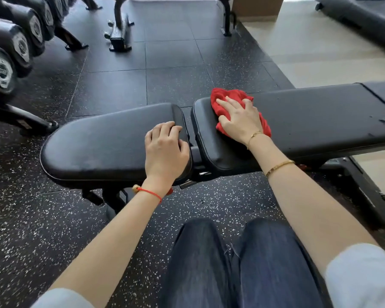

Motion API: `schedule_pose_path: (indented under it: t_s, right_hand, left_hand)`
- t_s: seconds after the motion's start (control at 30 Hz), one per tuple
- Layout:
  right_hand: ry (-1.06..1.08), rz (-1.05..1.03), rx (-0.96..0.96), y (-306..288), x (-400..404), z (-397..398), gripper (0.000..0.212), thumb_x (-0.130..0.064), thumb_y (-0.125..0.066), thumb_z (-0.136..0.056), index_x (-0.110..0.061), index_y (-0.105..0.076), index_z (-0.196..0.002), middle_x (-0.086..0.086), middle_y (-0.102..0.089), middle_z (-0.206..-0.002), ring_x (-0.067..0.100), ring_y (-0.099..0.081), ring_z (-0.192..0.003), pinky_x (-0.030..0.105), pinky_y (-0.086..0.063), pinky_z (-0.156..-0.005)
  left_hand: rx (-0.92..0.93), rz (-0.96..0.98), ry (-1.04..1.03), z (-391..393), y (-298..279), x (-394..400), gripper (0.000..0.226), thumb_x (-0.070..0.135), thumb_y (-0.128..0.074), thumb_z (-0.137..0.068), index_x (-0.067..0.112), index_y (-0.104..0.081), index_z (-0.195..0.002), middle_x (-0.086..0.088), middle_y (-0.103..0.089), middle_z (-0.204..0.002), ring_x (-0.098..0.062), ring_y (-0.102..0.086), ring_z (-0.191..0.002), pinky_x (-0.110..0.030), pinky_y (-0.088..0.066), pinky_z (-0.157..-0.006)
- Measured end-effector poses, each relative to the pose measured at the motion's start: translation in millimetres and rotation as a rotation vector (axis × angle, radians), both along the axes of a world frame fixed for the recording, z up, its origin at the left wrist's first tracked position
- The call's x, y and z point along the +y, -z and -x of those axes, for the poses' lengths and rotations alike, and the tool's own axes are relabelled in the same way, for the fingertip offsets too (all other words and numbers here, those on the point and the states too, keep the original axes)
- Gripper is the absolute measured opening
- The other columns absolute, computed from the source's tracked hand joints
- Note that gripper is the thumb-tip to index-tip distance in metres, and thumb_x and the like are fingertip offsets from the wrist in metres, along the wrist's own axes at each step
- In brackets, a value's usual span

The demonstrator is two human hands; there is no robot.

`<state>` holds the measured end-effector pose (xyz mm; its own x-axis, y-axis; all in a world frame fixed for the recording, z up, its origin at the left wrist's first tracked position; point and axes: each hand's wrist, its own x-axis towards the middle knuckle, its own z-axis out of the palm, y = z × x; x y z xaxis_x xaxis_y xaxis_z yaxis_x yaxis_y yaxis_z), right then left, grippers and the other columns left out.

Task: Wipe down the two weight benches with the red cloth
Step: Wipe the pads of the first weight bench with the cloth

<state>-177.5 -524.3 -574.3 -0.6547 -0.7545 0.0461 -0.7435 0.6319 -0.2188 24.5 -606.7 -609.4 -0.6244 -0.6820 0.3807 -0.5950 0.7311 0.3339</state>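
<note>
The red cloth [231,101] is bunched and creased, bright against the black padding of the bench [309,116]. It lies on the long pad near that pad's left end, toward the far edge. The right hand [240,120] rests flat on top of it, fingers [223,103] spread and pressing down. The left hand [166,150] sits on the seat pad [98,147] at its right end, fingers curled loosely, holding nothing. Dumbbells [7,58] line a rack beyond the seat pad's far left.
</note>
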Motion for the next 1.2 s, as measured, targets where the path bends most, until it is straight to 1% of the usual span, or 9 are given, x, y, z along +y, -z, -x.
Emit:
schedule_pose_path:
  t_s: [0.3,0.43,0.57,0.63,0.77,0.87,0.93,1.1,1.2]
  right_hand:
    - [-0.239,0.055,0.069,6,53,-39,0.053,-0.038,-0.045,-0.091,-0.045,-0.038,-0.143,-0.021,-0.032,-0.154,0.027,-0.028,-0.135,0.045,-0.023,-0.112]
    - [-0.162,0.097,0.049,7,74,-27,0.055,-0.044,-0.038,-0.086,-0.047,-0.039,-0.141,-0.022,-0.035,-0.152,0.027,-0.029,-0.136,0.042,-0.022,-0.112]
    - [0.0,0.046,0.008,2,42,-2,0.053,-0.043,-0.039,-0.091,-0.044,-0.037,-0.144,-0.017,-0.031,-0.155,0.033,-0.025,-0.139,0.041,-0.019,-0.115]
    - [0.01,0.019,0.01,2,23,2,0.053,-0.041,-0.041,-0.094,-0.042,-0.035,-0.146,-0.015,-0.028,-0.157,0.034,-0.023,-0.14,0.043,-0.018,-0.116]
    - [-0.146,0.019,0.041,3,9,-19,0.052,-0.04,-0.043,-0.093,-0.041,-0.038,-0.145,-0.013,-0.031,-0.156,0.034,-0.026,-0.138,0.042,-0.021,-0.114]
    - [-0.326,0.046,0.08,9,29,-39,0.051,-0.04,-0.044,-0.09,-0.042,-0.043,-0.141,-0.014,-0.035,-0.154,0.032,-0.031,-0.134,0.04,-0.022,-0.112]
    - [-0.365,0.081,0.049,11,49,-38,0.053,-0.043,-0.039,-0.087,-0.044,-0.043,-0.14,-0.017,-0.037,-0.153,0.03,-0.031,-0.135,0.04,-0.022,-0.112]
    - [-0.262,0.116,0.039,12,82,9,0.056,-0.046,-0.034,-0.086,-0.045,-0.04,-0.142,-0.018,-0.036,-0.153,0.03,-0.03,-0.136,0.04,-0.023,-0.112]
    - [-0.18,0.041,0.036,8,62,42,0.052,-0.044,-0.038,-0.093,-0.043,-0.036,-0.145,-0.015,-0.031,-0.156,0.031,-0.026,-0.139,0.04,-0.021,-0.114]
  left_hand:
    - [0.014,-0.015,0.019,-3,3,-3,0.04,0.024,-0.048,-0.09,0.016,-0.063,-0.126,-0.002,-0.057,-0.136,-0.023,-0.045,-0.132,-0.04,-0.029,-0.115]
    - [0.015,-0.004,0.015,-1,4,1,0.042,0.024,-0.045,-0.089,0.014,-0.062,-0.127,-0.004,-0.057,-0.137,-0.025,-0.045,-0.133,-0.042,-0.029,-0.116]
    - [-0.023,0.012,0.0,1,2,5,0.043,0.023,-0.043,-0.091,0.013,-0.059,-0.129,-0.006,-0.055,-0.138,-0.026,-0.044,-0.133,-0.043,-0.028,-0.117]
    - [-0.024,0.02,-0.009,2,2,6,0.042,0.023,-0.044,-0.091,0.012,-0.059,-0.129,-0.006,-0.055,-0.138,-0.026,-0.045,-0.133,-0.044,-0.029,-0.117]
    - [-0.023,0.024,-0.028,5,2,8,0.041,0.021,-0.046,-0.091,0.012,-0.061,-0.128,-0.006,-0.056,-0.137,-0.027,-0.047,-0.131,-0.044,-0.03,-0.116]
    - [-0.018,0.016,-0.05,6,1,8,0.039,0.02,-0.049,-0.09,0.013,-0.061,-0.125,-0.006,-0.058,-0.135,-0.026,-0.048,-0.13,-0.043,-0.032,-0.115]
    - [-0.02,0.006,-0.062,9,0,8,0.037,0.017,-0.051,-0.088,0.012,-0.063,-0.122,-0.007,-0.059,-0.133,-0.027,-0.048,-0.129,-0.042,-0.033,-0.114]
    - [-0.006,-0.089,-0.108,19,-2,16,0.038,0.013,-0.052,-0.087,0.009,-0.06,-0.124,-0.01,-0.056,-0.137,-0.029,-0.043,-0.133,-0.043,-0.025,-0.118]
    - [-0.031,-0.043,-0.15,22,0,23,0.039,0.021,-0.054,-0.087,0.011,-0.058,-0.124,-0.009,-0.055,-0.138,-0.028,-0.042,-0.134,-0.046,-0.024,-0.119]
